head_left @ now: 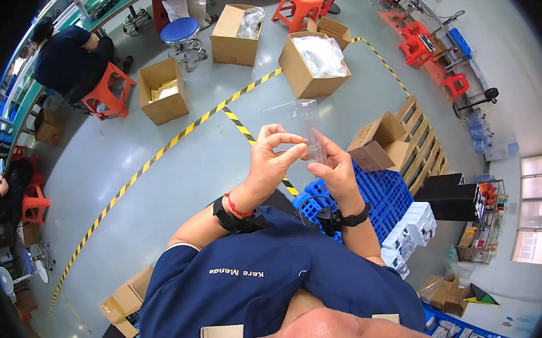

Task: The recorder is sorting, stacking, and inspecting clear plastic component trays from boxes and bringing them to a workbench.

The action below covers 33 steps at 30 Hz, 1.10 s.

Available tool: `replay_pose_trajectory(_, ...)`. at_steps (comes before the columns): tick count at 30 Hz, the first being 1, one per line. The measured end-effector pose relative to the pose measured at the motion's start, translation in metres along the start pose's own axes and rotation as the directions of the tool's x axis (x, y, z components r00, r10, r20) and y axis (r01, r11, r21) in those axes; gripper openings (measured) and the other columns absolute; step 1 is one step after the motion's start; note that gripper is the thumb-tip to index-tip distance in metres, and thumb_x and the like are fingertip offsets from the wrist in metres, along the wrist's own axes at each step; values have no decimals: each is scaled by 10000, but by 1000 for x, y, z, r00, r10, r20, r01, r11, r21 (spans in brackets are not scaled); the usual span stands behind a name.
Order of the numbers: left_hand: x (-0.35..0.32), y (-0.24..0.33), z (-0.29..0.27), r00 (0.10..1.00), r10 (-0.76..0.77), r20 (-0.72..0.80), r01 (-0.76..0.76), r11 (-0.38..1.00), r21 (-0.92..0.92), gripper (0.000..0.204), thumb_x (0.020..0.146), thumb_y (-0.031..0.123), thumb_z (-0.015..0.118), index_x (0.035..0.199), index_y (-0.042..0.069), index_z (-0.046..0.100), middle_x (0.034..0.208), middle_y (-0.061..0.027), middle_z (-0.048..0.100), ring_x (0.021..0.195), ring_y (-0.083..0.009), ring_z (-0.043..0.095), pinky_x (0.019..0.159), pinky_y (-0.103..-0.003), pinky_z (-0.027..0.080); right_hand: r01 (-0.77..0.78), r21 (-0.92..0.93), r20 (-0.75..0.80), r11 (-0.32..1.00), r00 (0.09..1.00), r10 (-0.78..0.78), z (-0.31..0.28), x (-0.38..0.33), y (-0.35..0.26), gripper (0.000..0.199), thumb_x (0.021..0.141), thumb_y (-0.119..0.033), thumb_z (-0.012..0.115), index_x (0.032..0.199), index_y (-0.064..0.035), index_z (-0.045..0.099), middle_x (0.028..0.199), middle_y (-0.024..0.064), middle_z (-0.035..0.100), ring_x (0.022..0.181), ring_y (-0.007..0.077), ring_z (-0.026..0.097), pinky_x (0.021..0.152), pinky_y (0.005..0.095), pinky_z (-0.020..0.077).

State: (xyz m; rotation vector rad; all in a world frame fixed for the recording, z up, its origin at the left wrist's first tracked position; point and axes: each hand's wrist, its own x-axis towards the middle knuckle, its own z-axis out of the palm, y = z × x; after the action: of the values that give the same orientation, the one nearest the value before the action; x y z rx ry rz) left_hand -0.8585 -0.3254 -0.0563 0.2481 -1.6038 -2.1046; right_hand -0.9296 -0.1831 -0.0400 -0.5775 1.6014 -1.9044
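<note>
Up in front of my chest I hold a clear plastic package (pixel 312 125), a narrow see-through shell with a thin flat flap reaching out to its left. My left hand (pixel 273 158) pinches its near left edge between thumb and fingers. Wrapped round the right side is my right hand (pixel 334 168), its thumb on the near end. The plastic is so transparent that its exact outline is hard to make out. Nothing shows inside it. Dark bands circle both wrists, and a red cord (pixel 238 208) is on the left one.
Beyond my hands stands a carton (pixel 315 78) filled with clear plastic; more cartons (pixel 162 102) lie left. To the right are an open box (pixel 379 145), a blue plastic pallet (pixel 385 193) and a wooden pallet (pixel 432 149). A seated person (pixel 71 64) works at a bench.
</note>
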Motion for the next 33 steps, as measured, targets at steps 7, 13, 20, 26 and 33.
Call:
replay_pose_trajectory(7, 53, -20, 31, 994, 41, -104, -36, 998, 54, 196, 700, 141, 740, 865, 61, 669, 828, -16, 531, 936, -156, 410, 832, -295, 373, -87, 27, 184, 996, 980, 81, -49, 54, -22, 656, 725, -87, 692, 1295, 26, 387, 1141, 78, 537, 948, 124, 542, 814, 254, 453)
replay_pose_trajectory(13, 70, -33, 45, 975, -6, -220, -3, 999, -44, 158, 693, 126, 741, 829, 76, 678, 728, 17, 578, 939, -155, 395, 841, -315, 353, -138, 7, 294, 990, 947, 130, -69, 83, -27, 658, 722, -69, 685, 1295, 39, 380, 1166, 83, 524, 968, 131, 540, 845, 263, 450)
replay_pose_trajectory(20, 78, -34, 38, 960, -19, -278, 8, 999, -40, 132, 695, 119, 737, 811, 74, 691, 708, 23, 587, 938, -156, 396, 835, -321, 351, -190, 3, 370, 982, 913, 175, -68, 103, -27, 658, 719, -83, 688, 1295, 25, 390, 1155, 85, 533, 972, 136, 548, 810, 245, 449)
replay_pose_trajectory(26, 81, -37, 30, 948, -58, -314, 61, 998, -2, 143, 723, 81, 706, 862, 51, 682, 820, -12, 544, 906, -137, 448, 791, -311, 432, -186, 33, 401, 982, 903, 157, -64, 113, -24, 618, 727, -63, 644, 1291, 12, 403, 1145, 103, 542, 946, 159, 566, 778, 256, 456)
replay_pose_trajectory(33, 82, -28, 18, 924, -70, -375, -2, 982, -188, 183, 841, -25, 516, 1001, -35, 606, 1037, -61, 417, 819, -112, 539, 682, -257, 557, -209, 235, 432, 949, 897, 91, -72, 123, -22, 667, 749, -326, 612, 1289, 5, 404, 1147, 185, 543, 903, 231, 588, 722, 281, 466)
